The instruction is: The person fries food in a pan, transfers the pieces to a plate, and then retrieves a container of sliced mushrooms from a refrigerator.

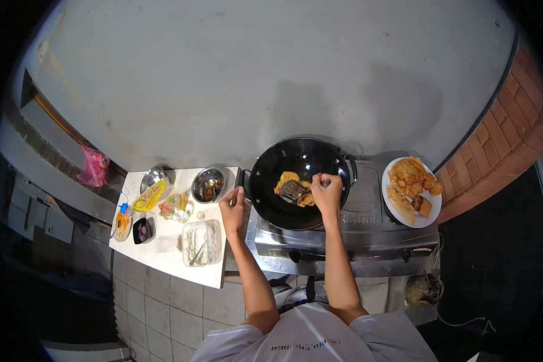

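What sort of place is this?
Probably a small kitchen: a round black metal wok with golden-brown food sits on a silver metal stove, beside a round white plate of fried food.

Wok, one; wok handles, two; slotted spatula, one; bare hands, two; stove, one; stove knobs, two; white plate, one; steel bowls, two by my count from here; yellow packet, one; white table, one; pink bag, one.
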A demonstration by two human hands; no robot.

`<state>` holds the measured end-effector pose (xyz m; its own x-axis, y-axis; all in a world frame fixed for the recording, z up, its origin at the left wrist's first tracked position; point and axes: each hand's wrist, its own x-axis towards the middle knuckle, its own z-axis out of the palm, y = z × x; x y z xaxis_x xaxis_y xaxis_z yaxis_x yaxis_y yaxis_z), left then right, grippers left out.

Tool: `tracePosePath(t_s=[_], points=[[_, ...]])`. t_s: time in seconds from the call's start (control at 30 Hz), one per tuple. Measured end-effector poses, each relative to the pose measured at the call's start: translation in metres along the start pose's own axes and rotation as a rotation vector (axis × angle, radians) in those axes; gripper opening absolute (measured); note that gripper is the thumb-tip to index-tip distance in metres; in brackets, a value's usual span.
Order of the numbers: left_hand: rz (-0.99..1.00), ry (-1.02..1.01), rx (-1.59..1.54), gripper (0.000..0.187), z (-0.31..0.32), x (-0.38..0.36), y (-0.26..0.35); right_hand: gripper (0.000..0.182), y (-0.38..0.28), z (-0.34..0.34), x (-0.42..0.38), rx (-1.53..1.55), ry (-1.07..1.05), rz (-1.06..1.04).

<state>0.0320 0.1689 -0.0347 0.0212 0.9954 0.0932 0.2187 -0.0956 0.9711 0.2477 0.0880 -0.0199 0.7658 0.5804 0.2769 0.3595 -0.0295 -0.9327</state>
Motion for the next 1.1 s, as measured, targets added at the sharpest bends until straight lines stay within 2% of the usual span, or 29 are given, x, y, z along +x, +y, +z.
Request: tracePosePath(t_s=[0.07, 0.17, 0.43, 0.63, 0.7, 0.8, 0.97, 1.03, 1.1], points=[[-0.015, -0.014, -0.034, 0.039, 0.000, 0.001, -0.001, 0.031, 0.003, -0.001, 0.001, 0.035, 0.000, -0.006], [0.034, -0.013, 0.122, 0.040, -0.002, 0.004, 0.003, 0.030, 0.013, 0.002, 0.001, 0.089, -0.022, 0.023], [0.063, 0.041, 0.208, 0.039, -0.003, 0.011, 0.005, 0.028, 0.001, -0.002, -0.004, 0.023, -0.035, -0.009], [-0.014, 0.033, 0.298, 0.040, -0.003, 0.014, 0.016, 0.028, -0.008, -0.005, -0.008, 0.036, -0.094, 0.035], [-0.010, 0.002, 0.280, 0.039, -0.005, 0.017, 0.010, 0.029, -0.012, -0.003, -0.009, 0.029, -0.044, -0.080], [0.083, 0.021, 0.295, 0.033, -0.007, 0.022, 0.001, 0.030, -0.021, -0.003, -0.009, 0.116, -0.038, -0.083], [0.054, 0.027, 0.316, 0.034, -0.007, 0.021, 0.007, 0.029, -0.007, 0.010, -0.011, 0.105, -0.049, -0.085], [0.025, -0.025, 0.352, 0.040, -0.008, 0.020, 0.012, 0.029, -0.010, 0.010, -0.012, 0.081, -0.052, -0.091], [0.037, -0.028, 0.341, 0.040, -0.009, 0.021, 0.010, 0.030, -0.013, 0.006, -0.012, 0.108, -0.118, 0.047]])
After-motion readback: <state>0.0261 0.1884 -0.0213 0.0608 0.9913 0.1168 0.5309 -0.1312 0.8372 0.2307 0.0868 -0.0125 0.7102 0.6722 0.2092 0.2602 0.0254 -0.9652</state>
